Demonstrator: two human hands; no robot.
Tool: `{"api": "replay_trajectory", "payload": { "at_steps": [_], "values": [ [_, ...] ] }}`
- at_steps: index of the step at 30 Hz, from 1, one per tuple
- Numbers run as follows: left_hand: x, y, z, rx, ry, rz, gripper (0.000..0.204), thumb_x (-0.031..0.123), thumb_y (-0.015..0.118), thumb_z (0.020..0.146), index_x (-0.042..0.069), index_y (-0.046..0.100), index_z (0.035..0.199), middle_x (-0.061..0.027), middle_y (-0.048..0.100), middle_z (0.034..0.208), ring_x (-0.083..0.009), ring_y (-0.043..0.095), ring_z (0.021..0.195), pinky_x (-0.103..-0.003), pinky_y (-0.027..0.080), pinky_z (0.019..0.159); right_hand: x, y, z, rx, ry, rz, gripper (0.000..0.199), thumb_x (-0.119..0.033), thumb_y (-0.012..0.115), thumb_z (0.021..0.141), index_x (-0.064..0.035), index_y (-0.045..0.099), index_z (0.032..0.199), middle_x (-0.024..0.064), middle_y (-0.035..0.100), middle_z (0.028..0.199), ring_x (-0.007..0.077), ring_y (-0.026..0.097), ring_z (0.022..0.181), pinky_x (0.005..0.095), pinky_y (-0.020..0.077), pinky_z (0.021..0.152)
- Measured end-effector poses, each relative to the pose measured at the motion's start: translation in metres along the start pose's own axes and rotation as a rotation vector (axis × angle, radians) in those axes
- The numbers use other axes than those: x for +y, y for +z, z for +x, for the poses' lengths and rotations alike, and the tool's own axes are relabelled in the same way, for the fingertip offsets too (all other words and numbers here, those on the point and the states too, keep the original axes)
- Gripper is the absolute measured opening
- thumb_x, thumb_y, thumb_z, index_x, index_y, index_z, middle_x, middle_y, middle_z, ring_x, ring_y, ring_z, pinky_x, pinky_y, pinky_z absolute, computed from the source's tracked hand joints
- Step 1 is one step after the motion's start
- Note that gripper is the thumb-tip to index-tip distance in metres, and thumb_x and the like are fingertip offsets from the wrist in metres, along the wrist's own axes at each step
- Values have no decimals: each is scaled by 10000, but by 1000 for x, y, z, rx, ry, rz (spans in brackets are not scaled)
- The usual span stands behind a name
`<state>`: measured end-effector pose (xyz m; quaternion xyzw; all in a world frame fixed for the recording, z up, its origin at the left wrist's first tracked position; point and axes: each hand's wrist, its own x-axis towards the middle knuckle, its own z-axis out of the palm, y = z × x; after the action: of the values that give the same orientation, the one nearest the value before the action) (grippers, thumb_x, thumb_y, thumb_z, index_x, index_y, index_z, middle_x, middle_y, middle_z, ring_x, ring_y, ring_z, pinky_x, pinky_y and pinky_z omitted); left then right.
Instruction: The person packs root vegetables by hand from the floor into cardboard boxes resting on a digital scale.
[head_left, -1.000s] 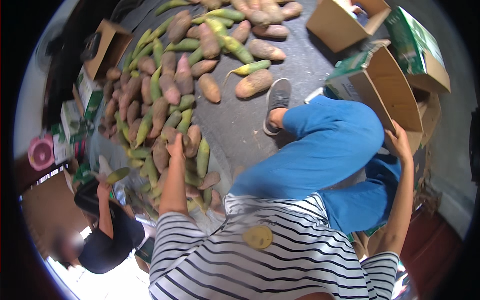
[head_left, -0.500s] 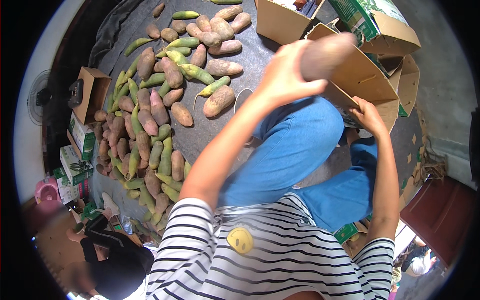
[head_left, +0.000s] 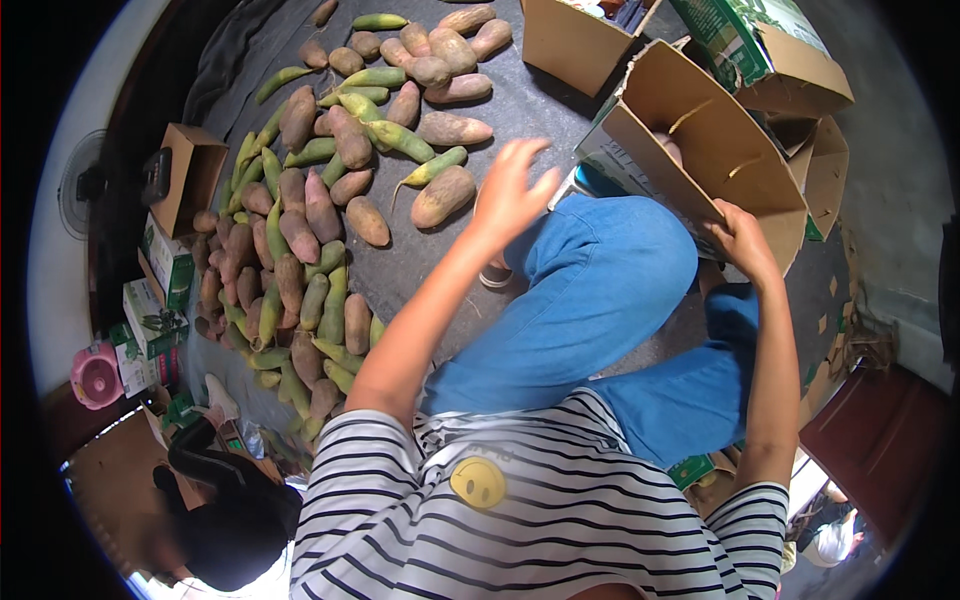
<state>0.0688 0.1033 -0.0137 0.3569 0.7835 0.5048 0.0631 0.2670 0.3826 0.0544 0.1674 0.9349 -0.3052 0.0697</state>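
My left hand is in the air over the dark ground sheet, fingers spread and holding nothing. The nearest thing to it is a large brownish-pink root vegetable, lying among long green ones. My right hand grips the near edge of an open, tilted cardboard box beside my raised knee. Inside the box, part of a pinkish root vegetable shows behind the front wall; the rest of the inside is hidden. Under the box's left corner is something blue and white, mostly covered.
A broad heap of brown and green root vegetables covers the left side. More cartons stand at the upper right, among them an open box and a green-printed one. At the lower left a person in black sits near a pink fan.
My left hand has let go of the brownish root vegetable it held over the box and moved left and down. My right hand still holds the box edge.
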Motion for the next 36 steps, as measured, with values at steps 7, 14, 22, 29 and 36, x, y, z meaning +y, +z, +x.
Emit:
{"api": "replay_trajectory", "payload": {
  "at_steps": [7,14,22,29,36],
  "values": [
    [-155,-62,-139,-215,-699,521,492,238,674,720,21,532,1137,-225,542,1133,-359,531,1062,-416,429,915,0,-2,4,-72,-2,-60,219,-46,600,804,-2,552,1013,182,585,922,349,552,873,372,438,781],
    [-226,-141,-182,251,-840,876,551,253,669,723,36,469,1188,-199,501,1157,-368,492,1069,-439,428,893,-3,0,4,-31,26,-32,237,-51,588,809,8,544,1034,173,579,934,325,562,899,352,435,806],
    [-285,-261,-199,386,-1021,845,672,319,690,744,-57,410,1225,-274,508,1161,-394,512,1071,-414,422,909,-5,0,10,-74,101,-11,204,-77,577,849,13,544,1029,146,574,902,274,540,840,313,427,797],
    [-344,-276,-193,407,-1252,635,886,397,751,670,-118,337,1261,-312,489,1204,-401,489,1141,-394,396,963,-4,1,11,-86,174,-2,204,-78,577,861,12,542,1041,118,582,911,212,541,860,287,424,809],
    [-353,-277,-197,548,-1489,361,943,415,756,612,-126,341,1263,-306,487,1217,-383,512,1124,-378,406,952,4,2,11,-71,148,-17,210,-78,582,863,11,547,1051,109,591,944,189,542,878,276,422,829]
  ]
}}
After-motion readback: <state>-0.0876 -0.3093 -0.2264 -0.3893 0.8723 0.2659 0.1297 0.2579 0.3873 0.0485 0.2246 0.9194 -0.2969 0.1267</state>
